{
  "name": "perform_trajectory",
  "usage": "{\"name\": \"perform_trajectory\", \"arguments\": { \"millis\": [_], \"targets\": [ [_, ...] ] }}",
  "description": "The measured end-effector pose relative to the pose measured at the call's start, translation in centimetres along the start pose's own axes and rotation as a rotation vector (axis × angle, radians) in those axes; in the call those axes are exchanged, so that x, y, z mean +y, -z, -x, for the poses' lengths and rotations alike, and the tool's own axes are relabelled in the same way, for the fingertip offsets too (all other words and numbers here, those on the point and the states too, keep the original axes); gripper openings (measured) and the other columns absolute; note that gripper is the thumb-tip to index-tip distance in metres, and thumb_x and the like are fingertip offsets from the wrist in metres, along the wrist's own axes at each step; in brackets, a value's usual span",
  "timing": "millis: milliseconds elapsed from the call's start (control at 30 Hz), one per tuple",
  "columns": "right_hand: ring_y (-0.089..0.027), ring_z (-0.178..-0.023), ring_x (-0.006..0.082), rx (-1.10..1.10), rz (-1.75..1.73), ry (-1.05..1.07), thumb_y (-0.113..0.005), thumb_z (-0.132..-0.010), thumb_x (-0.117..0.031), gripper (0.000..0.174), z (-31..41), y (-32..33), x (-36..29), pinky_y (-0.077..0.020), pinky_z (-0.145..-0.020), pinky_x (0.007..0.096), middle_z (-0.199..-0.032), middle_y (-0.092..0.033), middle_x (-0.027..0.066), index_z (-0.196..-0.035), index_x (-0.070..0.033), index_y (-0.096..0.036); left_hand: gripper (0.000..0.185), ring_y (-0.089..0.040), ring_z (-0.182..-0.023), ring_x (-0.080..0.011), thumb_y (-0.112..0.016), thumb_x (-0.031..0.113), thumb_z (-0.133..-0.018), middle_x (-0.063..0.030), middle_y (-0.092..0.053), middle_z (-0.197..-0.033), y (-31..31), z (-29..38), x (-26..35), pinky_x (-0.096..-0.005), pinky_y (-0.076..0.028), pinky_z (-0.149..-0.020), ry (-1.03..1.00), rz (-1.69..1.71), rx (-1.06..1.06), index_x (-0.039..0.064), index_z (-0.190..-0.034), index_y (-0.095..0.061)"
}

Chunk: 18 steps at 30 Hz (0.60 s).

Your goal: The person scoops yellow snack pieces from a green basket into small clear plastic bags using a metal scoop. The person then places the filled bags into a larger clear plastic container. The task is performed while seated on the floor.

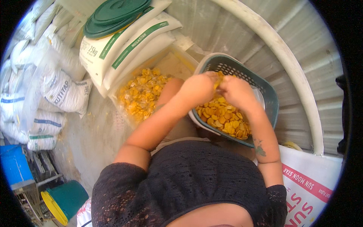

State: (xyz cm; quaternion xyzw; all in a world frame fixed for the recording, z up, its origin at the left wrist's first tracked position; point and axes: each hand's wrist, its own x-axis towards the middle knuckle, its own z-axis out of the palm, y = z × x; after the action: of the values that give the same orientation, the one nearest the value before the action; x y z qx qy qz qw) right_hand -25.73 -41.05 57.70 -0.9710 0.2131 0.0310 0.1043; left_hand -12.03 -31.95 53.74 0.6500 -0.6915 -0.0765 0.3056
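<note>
My left hand (200, 86) and my right hand (238, 90) meet over a blue-grey plastic basket (269, 90) with a perforated far wall. Pinched between their fingertips is a small yellow bundle (218, 81), partly covered by the fingers and blurred; whether a wrapper surrounds it is unclear. Loose yellow, chip-like round pieces (227, 119) lie in the basket below. Beside my right wrist, inside the basket, a pale translucent plastic item (258, 95) is partly hidden. Left of my knee, a shallow pale tray (185, 55) holds many small clear packets of yellow pieces (144, 90).
Stacked white sacks (93, 61) with a green lid (116, 15) on top stand behind the tray. More sacks (65, 90) line the left. A green bucket with a yellow rim (66, 198) lies lower left. Right are a corrugated metal wall (303, 56), a white pipe (300, 71) and a flour sack (312, 176).
</note>
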Motion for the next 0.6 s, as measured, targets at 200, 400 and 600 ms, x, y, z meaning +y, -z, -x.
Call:
{"name": "perform_trajectory", "arguments": {
  "millis": [200,400,600],
  "targets": [
    [-0.057,-0.077,0.0315,-0.056,-0.115,0.147,-0.054,-0.076,-0.023,0.02,-4.2,2.6,-4.7,-0.0462,-0.07,0.0405,-0.076,-0.057,0.0129,-0.077,-0.006,-0.063,0.026,-0.06,-0.085,-0.0279,-0.062,0.03,-0.077,-0.0092,-0.061,-0.101,6.5,3.6,-2.8,-0.0351,-0.049,-0.072,0.044,0.052,0.086,0.007,-0.089,-0.064],
    [-0.055,-0.087,0.0307,0.101,-0.157,0.374,-0.062,-0.074,-0.017,0.029,-7.6,3.1,-9.2,-0.0459,-0.074,0.0378,-0.098,-0.055,0.0134,-0.101,-0.008,-0.057,0.018,-0.06,-0.076,-0.0269,-0.061,0.023,-0.077,-0.0078,-0.063,-0.086,10.0,6.9,-4.8,-0.0352,-0.048,-0.067,0.229,-0.092,0.378,0.006,-0.078,-0.065],
    [-0.054,-0.093,0.0297,0.266,-0.187,0.593,-0.062,-0.073,-0.007,0.031,-10.3,1.5,-11.9,-0.0448,-0.08,0.0366,-0.11,-0.052,0.012,-0.104,-0.009,-0.057,0.021,-0.059,-0.075,-0.0311,-0.056,0.023,-0.081,-0.0111,-0.062,-0.086,9.5,10.3,-9.7,-0.0392,-0.047,-0.065,0.532,-0.173,0.369,0.003,-0.077,-0.063]
  ]
}}
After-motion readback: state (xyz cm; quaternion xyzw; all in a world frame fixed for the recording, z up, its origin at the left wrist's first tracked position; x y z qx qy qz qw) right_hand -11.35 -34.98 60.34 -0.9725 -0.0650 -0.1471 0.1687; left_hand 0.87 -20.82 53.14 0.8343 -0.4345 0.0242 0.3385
